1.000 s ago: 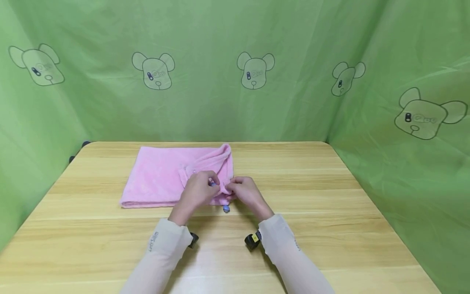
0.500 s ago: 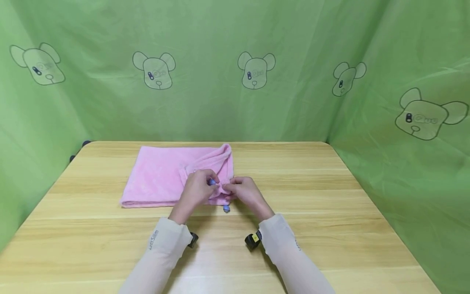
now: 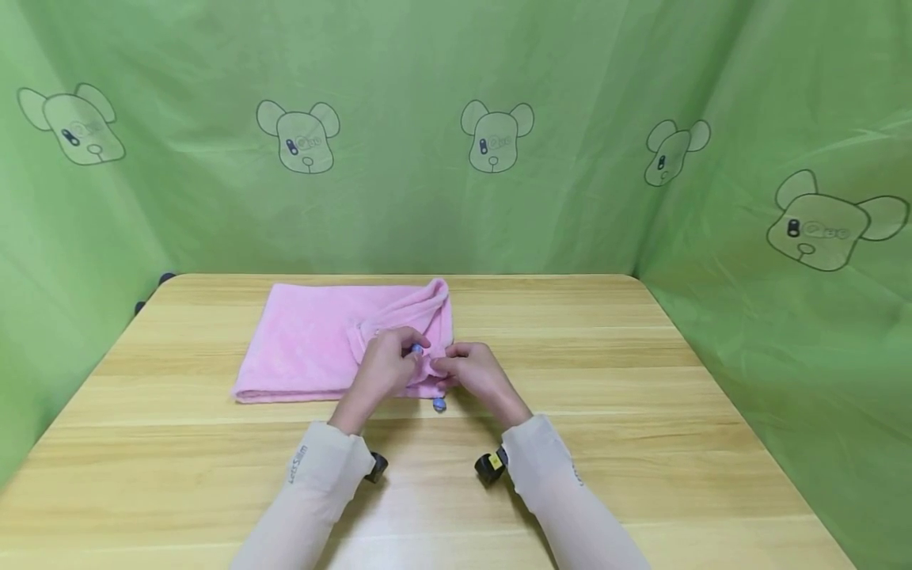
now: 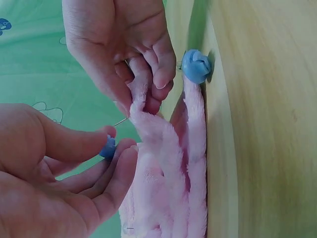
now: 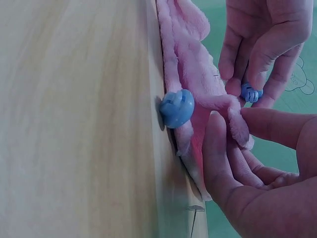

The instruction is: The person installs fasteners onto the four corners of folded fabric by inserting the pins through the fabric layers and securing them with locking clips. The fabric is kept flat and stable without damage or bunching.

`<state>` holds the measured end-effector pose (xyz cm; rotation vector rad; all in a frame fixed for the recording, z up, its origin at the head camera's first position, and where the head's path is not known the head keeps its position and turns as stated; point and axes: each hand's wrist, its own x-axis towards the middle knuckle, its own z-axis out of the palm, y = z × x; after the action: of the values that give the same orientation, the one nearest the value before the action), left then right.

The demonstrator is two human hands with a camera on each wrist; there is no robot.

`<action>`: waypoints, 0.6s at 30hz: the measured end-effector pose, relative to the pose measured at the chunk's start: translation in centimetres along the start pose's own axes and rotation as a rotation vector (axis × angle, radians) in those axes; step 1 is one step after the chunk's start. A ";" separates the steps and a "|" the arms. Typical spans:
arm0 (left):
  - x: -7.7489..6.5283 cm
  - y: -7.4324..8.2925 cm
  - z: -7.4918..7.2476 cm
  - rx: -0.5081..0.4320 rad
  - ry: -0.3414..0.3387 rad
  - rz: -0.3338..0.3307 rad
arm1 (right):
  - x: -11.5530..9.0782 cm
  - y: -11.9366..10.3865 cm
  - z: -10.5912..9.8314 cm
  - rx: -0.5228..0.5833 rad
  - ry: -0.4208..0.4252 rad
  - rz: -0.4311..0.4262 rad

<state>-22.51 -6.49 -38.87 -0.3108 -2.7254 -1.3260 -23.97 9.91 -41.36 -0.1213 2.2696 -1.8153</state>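
Observation:
A folded pink plush cloth [image 3: 306, 340] lies on the table, its right corner gathered up between my hands. My left hand [image 3: 385, 364] pinches a small blue knob [image 4: 107, 148] between thumb and fingers. From the knob side a thin metal pin [image 4: 121, 121] points at the raised fold. My right hand [image 3: 476, 370] pinches that fold [image 5: 237, 121] with thumb and fingertips. A second blue knob [image 5: 177, 108] sits at the cloth's near edge, close to the tabletop. A short bit of metal [image 5: 216, 75] shows on the cloth in the right wrist view.
The wood-grain table [image 3: 606, 412] extends around the cloth. A pin with a flat round head [image 5: 195, 209] shows low in the right wrist view. Black wrist cameras [image 3: 490, 468] hang inside both sleeves. Green curtains [image 3: 399, 214] with printed bear heads enclose the back and sides.
My left hand's fingertips have shifted slightly up, and the blue knob in them has moved a little up and right. My right hand and the cloth stay nearly still.

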 end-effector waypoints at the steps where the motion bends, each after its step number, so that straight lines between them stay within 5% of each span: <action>1: 0.0 0.0 0.0 -0.008 -0.007 -0.002 | 0.0 0.0 0.0 -0.001 -0.002 -0.001; 18: -0.2 0.1 0.2 -0.036 -0.103 -0.013 | -0.1 0.0 0.1 0.011 -0.014 -0.010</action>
<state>-22.31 -6.27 -38.96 -0.3744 -2.7943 -1.4012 -23.84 9.84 -41.33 -0.1433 2.2536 -1.8257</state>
